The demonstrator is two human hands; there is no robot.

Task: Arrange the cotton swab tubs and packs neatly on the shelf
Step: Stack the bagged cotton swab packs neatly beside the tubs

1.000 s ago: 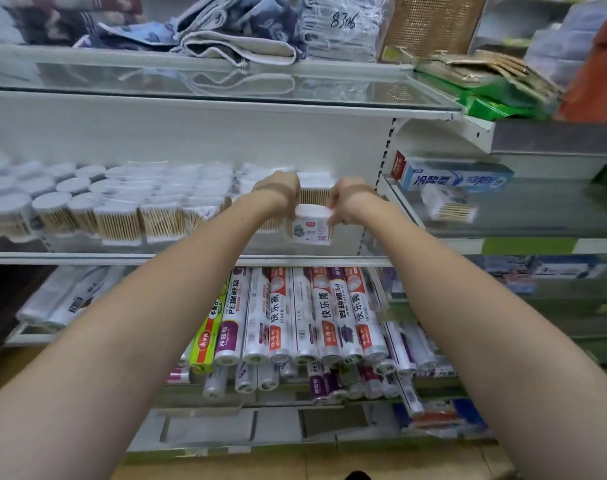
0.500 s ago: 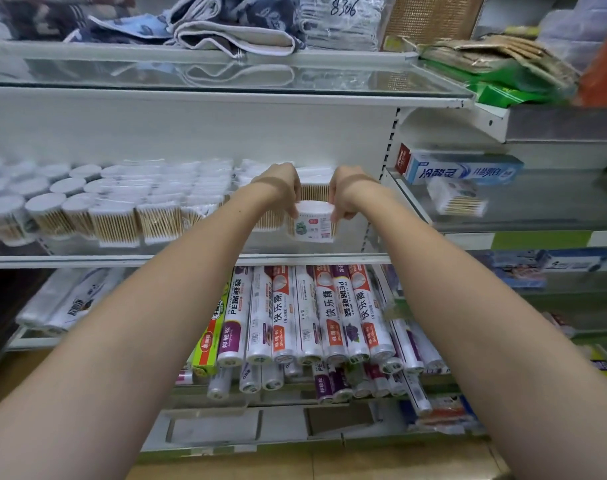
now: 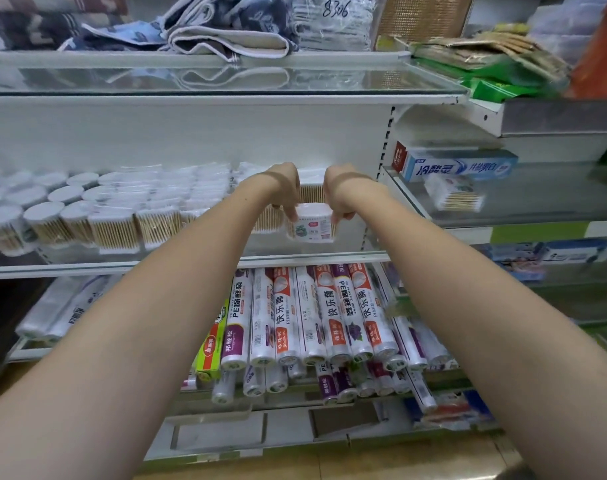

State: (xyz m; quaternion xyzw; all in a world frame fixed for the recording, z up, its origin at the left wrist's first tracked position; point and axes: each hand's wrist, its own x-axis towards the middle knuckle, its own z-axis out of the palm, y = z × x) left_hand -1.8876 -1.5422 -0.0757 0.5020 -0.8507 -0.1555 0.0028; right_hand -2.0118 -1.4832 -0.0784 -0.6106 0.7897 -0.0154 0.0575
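Gripping one labelled tub (image 3: 310,225) | left hand (image 3: 284,188) + right hand (image 3: 337,188) pinch it

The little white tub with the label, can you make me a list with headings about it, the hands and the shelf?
tub: small round white labelled cotton swab tub, upright at the glass shelf's right end
left hand: left hand pinches the tub's left rim
right hand: right hand pinches its right rim
shelf: glass shelf with white edge
neighbours: clear tubs of wooden-stick swabs to the left

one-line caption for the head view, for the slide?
Both hands, left hand and right hand, pinch a labelled cotton swab tub on the glass shelf.
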